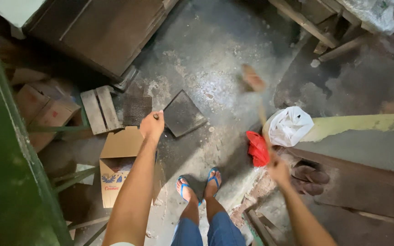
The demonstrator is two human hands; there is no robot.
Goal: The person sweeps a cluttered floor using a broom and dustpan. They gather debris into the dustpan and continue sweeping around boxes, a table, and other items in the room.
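Dustpan (183,114) is lying flat on the dusty concrete floor (206,54), a dark square plate with one corner pointing toward the feet in blue flip-flops (197,182). Its thin handle is rising from the pan's 9 o'clock corner into the left hand (152,125), which is wrapping it in a closed fist; so the pan is sitting just to the 3 o'clock side of that fist, touching the ground. The right hand (278,169) is clenching the lower end of a broom stick (264,123), whose long axis is running from that hand toward 11 o'clock, ending in a blurred reddish-brown brush head (253,77). The brush head is hovering at about 1 o'clock from the dustpan, well apart from it, with pale dust scattered between them. The left hand is clearly the nearer one to the pan. A red bag (257,148) and a white bag (289,126) are sitting beside the right hand, and an open cardboard box (117,159) is standing at 7 o'clock from the left fist.
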